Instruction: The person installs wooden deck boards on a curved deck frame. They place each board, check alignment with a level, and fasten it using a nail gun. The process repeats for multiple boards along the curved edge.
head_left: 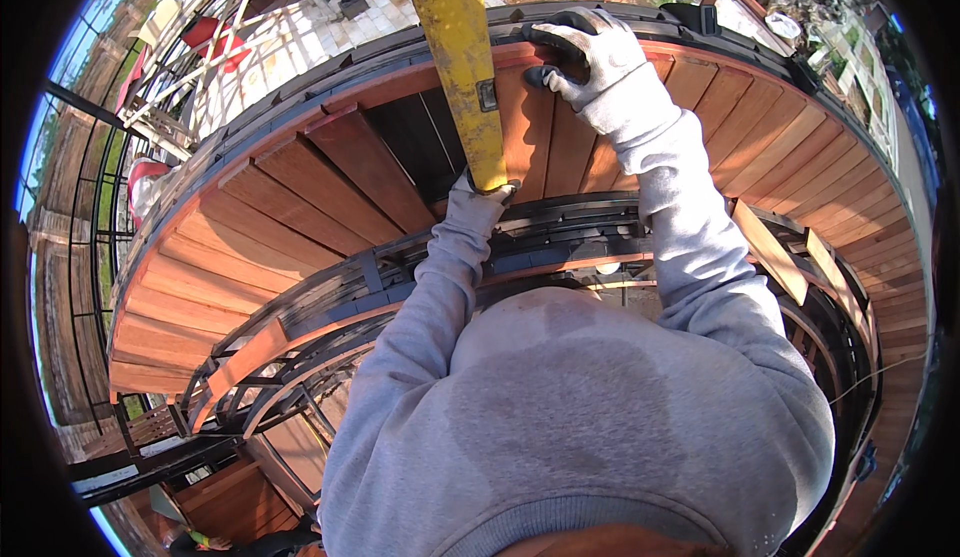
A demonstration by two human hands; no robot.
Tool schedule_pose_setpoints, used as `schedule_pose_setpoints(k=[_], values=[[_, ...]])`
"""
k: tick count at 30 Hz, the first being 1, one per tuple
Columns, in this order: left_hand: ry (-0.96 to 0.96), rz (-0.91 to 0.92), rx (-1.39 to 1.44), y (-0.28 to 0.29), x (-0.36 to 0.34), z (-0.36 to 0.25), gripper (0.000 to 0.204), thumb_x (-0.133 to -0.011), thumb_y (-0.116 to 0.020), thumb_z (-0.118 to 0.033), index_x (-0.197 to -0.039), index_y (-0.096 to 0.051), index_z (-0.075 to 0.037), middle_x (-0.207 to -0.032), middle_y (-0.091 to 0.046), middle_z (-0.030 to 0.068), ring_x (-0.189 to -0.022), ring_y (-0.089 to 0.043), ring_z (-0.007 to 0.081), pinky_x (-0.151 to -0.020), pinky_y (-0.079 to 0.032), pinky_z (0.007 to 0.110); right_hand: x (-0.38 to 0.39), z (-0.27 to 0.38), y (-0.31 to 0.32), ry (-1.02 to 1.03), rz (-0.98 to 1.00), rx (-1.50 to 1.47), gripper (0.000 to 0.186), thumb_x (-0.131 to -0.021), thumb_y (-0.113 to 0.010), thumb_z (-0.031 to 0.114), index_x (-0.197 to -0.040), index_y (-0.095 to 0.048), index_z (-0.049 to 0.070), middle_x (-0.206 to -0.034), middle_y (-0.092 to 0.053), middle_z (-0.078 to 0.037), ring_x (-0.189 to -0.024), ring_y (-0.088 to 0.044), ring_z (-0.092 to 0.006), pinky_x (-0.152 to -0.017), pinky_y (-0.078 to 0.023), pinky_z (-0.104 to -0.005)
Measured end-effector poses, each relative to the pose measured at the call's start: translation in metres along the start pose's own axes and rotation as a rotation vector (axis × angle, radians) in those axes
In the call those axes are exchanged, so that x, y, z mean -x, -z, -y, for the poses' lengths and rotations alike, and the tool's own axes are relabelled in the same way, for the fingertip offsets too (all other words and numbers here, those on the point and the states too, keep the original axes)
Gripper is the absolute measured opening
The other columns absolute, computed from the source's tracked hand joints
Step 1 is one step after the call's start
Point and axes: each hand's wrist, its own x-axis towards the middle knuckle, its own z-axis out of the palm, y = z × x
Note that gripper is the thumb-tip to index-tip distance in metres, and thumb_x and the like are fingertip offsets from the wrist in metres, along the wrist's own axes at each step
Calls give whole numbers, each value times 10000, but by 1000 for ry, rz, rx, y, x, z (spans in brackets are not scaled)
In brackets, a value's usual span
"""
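Observation:
A long yellow spirit level (461,47) with a small vial window crosses the curved band of reddish-brown wooden boards (575,147). My gloved left hand (500,196) is closed round its near end, by the inner edge of the boards; the level partly covers that hand. Farther off and to the right, my gloved right hand (590,55) rests at the outer rim of the boards. Its thumb and fingers are apart, with nothing visible between them. Beside the level, on its left, a dark gap (405,142) shows between boards, next to a redder, slightly raised board (365,165).
Dark curved metal framing (370,272) runs along the inner side. Loose wooden pieces (770,254) lie across it at the right, and a bent strip (238,365) at the left. White scaffold-like frames (205,77) stand beyond the rim. Another person's hand (205,540) shows at lower left.

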Motion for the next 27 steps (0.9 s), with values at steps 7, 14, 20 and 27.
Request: schedule_pose_setpoints(k=[7,14,20,27], values=[[47,11,26,1,-1,13,497,-773,-870,-131,-1175,-599,-24,-1030,-686,57,-933,-643,150,-832,-538,298,-4,7,6,10,-18,-76,478,-797,-808,291,-1222,-673,118,-1133,-685,-117,-1090,-614,-360,-1021,-443,-476],[29,25,62,6,0,9,499,-788,-854,-116,-1207,-601,-18,-1049,-691,61,-946,-641,153,-836,-532,298,-8,13,14,-36,63,-70,449,-832,-746,385,-1218,-670,169,-1164,-658,-125,-1155,-585,-344,-1051,-405,-497],[-33,28,102,3,-2,4,507,-805,-835,-95,-1242,-588,-28,-1014,-677,50,-872,-620,123,-730,-542,277,-7,9,14,-66,85,-98,463,-831,-744,388,-1225,-662,161,-1164,-663,-119,-1177,-578,-335,-1092,-377,-500],[31,30,116,6,5,-9,558,-805,-834,-76,-1292,-563,-40,-1048,-673,49,-872,-629,118,-693,-557,254,-5,12,12,-24,51,-39,479,-833,-738,424,-1228,-661,166,-1174,-676,-95,-1180,-580,-336,-1088,-385,-516]])
